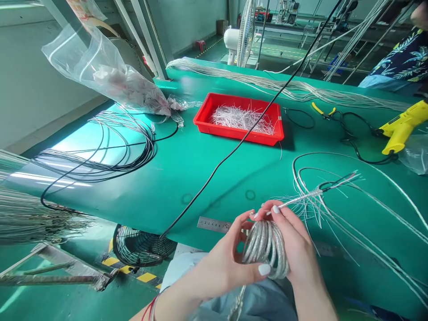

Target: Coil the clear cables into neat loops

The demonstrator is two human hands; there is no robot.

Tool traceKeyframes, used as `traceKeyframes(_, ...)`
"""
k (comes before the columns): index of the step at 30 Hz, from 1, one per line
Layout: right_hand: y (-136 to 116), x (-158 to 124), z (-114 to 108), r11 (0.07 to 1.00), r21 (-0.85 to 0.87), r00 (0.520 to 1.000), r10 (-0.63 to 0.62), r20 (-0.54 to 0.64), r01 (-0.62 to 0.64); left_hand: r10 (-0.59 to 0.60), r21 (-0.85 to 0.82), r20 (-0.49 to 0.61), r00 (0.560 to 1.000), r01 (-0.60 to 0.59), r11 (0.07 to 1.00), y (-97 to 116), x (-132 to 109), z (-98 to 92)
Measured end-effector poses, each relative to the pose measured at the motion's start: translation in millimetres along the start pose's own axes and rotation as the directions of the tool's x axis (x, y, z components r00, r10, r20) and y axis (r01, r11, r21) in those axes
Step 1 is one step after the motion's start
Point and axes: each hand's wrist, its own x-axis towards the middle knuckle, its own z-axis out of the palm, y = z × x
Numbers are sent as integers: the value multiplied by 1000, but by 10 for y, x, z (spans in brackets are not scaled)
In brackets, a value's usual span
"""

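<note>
My left hand [227, 263] and my right hand [290, 240] hold a coil of silver braided cable [265, 252] above a green workbench [187, 178]. The left fingers wrap the coil from below. My right fingertips pinch a thin stripped cable end [294, 200] that leads out of the coil, and it meets a black-sleeved wire tip [339, 182]. Loose silver cables with frayed strands [337, 214] spread across the bench to the right of my hands. A steel ruler [214, 225] lies just beyond my left hand, partly hidden by it.
A red tray [200, 118] holds cut silver wires. Black and silver cable loops [110, 147] lie at left under a plastic bag [107, 67]. Yellow-handled pliers [323, 110] and a yellow glue gun [403, 127] sit at right. A co-worker's patterned sleeve [397, 62] shows beyond the bench.
</note>
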Motion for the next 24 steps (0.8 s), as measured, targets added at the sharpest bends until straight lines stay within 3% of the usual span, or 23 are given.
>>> traceKeyframes(4,12,5,61,991,-86,987,113,116,-103,-59,-165,115,992,78,983,63,44,-20)
traceKeyframes(8,91,-15,196,989,-105,993,101,-58,-107,-79,-115,-47,996,73,991,62,83,34)
traceKeyframes(11,112,-38,174,998,-32,994,51,-101,-54,-129,-208,-120,984,103,973,36,100,10)
traceKeyframes(14,81,-102,21,972,-199,992,-126,-7,122,-79,-386,-63,995,49,921,6,99,-76)
traceKeyframes(16,36,-169,-68,842,-443,951,-251,181,307,-20,-464,-33,999,2,886,-24,84,-132)
traceKeyframes(18,-21,-232,-95,609,-639,882,-292,370,470,0,-514,-6,1000,-3,858,-61,59,-170)
traceKeyframes(20,-75,-270,-64,401,-735,837,-280,470,547,-5,-554,27,1000,19,833,-100,27,-186)
traceKeyframes(22,-114,-281,-10,297,-757,812,-264,521,582,4,-589,47,999,24,808,-130,-1,-182)
traceKeyframes(24,-129,-275,37,252,-753,791,-282,543,607,38,-601,64,997,8,799,-142,-20,-163)
